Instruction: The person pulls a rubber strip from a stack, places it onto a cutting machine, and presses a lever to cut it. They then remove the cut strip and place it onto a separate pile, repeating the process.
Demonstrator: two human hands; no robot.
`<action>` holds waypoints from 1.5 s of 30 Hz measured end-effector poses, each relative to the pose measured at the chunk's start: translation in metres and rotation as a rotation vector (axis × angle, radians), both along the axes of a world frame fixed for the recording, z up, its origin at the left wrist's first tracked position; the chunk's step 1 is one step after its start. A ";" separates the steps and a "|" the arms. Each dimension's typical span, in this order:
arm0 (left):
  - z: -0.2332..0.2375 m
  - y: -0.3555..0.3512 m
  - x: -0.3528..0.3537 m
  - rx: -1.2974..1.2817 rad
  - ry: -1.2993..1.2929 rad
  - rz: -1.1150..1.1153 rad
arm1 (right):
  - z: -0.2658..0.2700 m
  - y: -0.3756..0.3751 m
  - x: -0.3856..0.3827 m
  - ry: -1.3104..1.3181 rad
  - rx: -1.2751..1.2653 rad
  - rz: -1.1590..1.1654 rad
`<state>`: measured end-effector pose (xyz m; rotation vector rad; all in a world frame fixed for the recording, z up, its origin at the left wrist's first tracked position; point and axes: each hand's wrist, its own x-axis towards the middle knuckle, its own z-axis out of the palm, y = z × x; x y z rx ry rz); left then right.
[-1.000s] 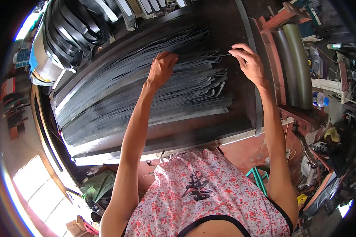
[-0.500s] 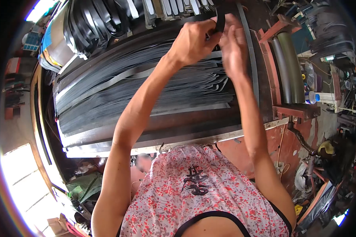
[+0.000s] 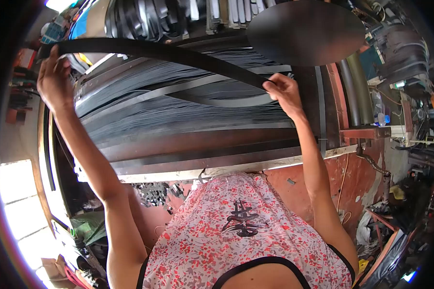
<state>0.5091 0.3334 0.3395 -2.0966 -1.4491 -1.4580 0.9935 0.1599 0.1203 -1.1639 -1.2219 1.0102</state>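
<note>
A long black strip (image 3: 178,54) is stretched in an arc above the table, between my two hands. My left hand (image 3: 56,82) holds its left end, far out at the left, with the fingers wrapped round it. At the other end, my right hand (image 3: 283,91) pinches the strip between thumb and fingers. Beneath it, many dark flat strips (image 3: 188,113) lie in a wide stack on the table. One loose grey strip (image 3: 222,100) bows out across the top of that stack.
Bundles of black strips (image 3: 144,19) stand at the table's back edge. Two thick rolls (image 3: 356,91) sit on a red metal frame (image 3: 366,133) at the right. A plastic bottle (image 3: 383,119) is beyond them. A blurred oval covers the upper right area.
My hands were close together at the top centre. My left hand has moved far left and my right hand slightly down, with the black strip now spread between them.
</note>
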 end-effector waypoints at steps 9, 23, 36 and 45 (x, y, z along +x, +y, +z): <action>-0.032 -0.024 -0.306 -0.132 -0.954 0.095 | 0.000 -0.028 0.057 -0.645 -0.062 -0.209; -0.163 -0.105 -0.463 -0.217 -0.939 0.491 | 0.044 -0.113 0.100 -1.500 -0.137 -0.227; -0.311 -0.139 -0.500 -0.630 -0.973 0.698 | 0.011 -0.148 0.064 -1.740 -0.497 -0.152; -0.340 -0.144 -0.489 -0.634 -1.063 0.697 | -0.017 -0.157 0.085 -1.693 -0.453 -0.161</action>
